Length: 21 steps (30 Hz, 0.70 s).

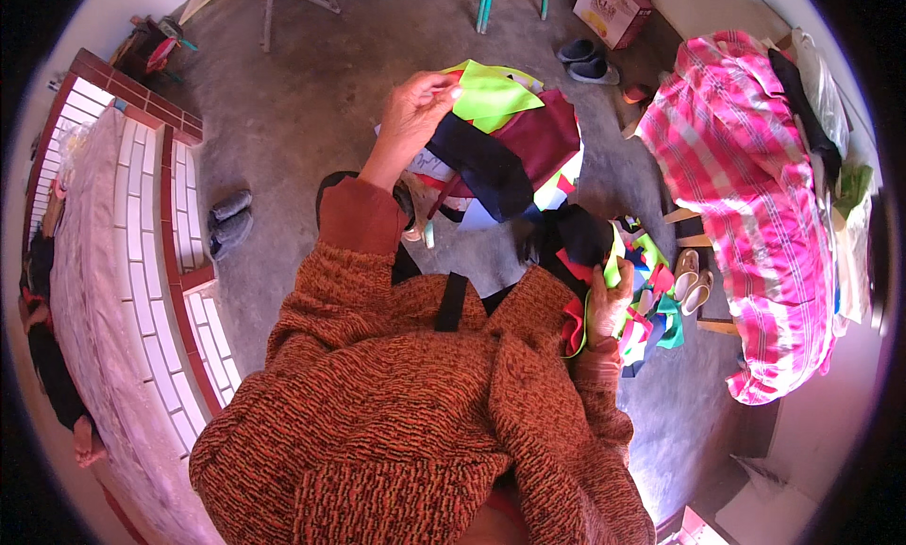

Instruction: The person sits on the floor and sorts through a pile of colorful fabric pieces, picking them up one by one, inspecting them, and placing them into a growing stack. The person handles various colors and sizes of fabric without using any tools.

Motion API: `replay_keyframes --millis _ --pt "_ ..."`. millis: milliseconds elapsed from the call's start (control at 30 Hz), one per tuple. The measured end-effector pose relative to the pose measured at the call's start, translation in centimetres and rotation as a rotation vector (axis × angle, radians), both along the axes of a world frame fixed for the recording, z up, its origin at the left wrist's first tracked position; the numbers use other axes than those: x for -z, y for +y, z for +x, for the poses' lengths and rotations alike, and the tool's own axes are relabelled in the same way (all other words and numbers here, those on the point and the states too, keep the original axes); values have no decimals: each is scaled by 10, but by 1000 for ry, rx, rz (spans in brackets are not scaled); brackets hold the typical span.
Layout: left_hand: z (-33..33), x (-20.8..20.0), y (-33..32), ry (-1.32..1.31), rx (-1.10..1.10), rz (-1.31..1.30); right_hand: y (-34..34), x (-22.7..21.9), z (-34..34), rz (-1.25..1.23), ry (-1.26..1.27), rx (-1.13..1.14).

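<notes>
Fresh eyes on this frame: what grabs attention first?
Top centre, the left hand lifts a fan of cloth scraps, neon yellow-green over maroon and navy. Lower right of it, the right hand grips a bundle of mixed bright scraps. At far right lies a pink plaid cloth.

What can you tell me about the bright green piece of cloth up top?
The neon green cloth scrap is thin, flat fabric with sharp cut corners. The left hand pinches its left edge, holding it up over the concrete floor. It lies on top of a held bunch of other scraps, a maroon piece and a dark navy piece.
</notes>
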<state>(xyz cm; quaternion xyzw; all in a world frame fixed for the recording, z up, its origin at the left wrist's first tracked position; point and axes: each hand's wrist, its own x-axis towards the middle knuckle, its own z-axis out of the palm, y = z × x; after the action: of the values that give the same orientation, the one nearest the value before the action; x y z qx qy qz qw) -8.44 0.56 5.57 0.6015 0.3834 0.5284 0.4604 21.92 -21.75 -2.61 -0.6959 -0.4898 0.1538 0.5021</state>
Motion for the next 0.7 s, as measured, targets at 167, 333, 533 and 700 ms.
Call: replay_keyframes --millis 167,333,533,700 --pt "-44 79 22 904 -448 131 2 -1 -2 -12 4 -13" --pt "-42 80 26 837 -325 -55 1 3 1 -11 -4 -15" --pt "-40 65 32 645 -365 65 0 6 3 20 -35 -28" --pt "-64 56 59 299 -380 -68 1 -2 -3 36 81 -31"
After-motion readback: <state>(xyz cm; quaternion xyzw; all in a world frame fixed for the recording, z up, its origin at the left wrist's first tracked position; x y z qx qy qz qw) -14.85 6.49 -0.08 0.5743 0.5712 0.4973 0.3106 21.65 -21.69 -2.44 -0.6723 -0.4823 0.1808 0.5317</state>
